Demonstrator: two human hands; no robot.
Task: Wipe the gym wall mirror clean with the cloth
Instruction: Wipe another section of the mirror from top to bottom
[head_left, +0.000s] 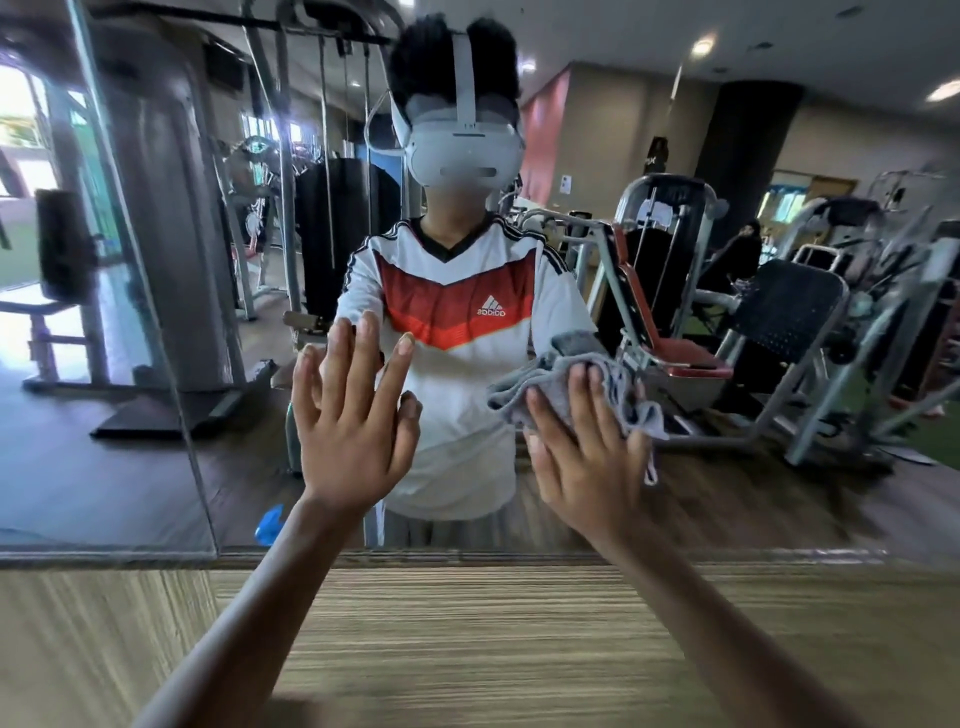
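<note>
Left grip (358, 431): wide, with your fingers straight and fanned and the palm flat on the glass; it holds nothing.
Right grip (587, 457): your fingers are straight and close together, pressing flat on the cloth; none of them curls round it.
Cloth (545, 374): grey and crumpled, caught between your right grip and the mirror.
Cloth against grip: it lies under your fingers and bunches out past the fingertips on the upper side. It also spills to the left and right of them. A corner hangs down on the right of the hand. The heel of the hand and the wrist show no cloth.
Mirror (779, 493): it takes up the far wall, and the cloth sits low on it, right of the middle. A vertical seam (156, 312) runs down its left part.
Hands: they are apart, and your left grip, left of the cloth, does not touch it.
Wood-grain panel (519, 623): near, below the mirror's lower edge; both your forearms cross over it.
Reflection: a person in a white and red shirt wearing a headset, with weight machines (675, 312) to the right.
</note>
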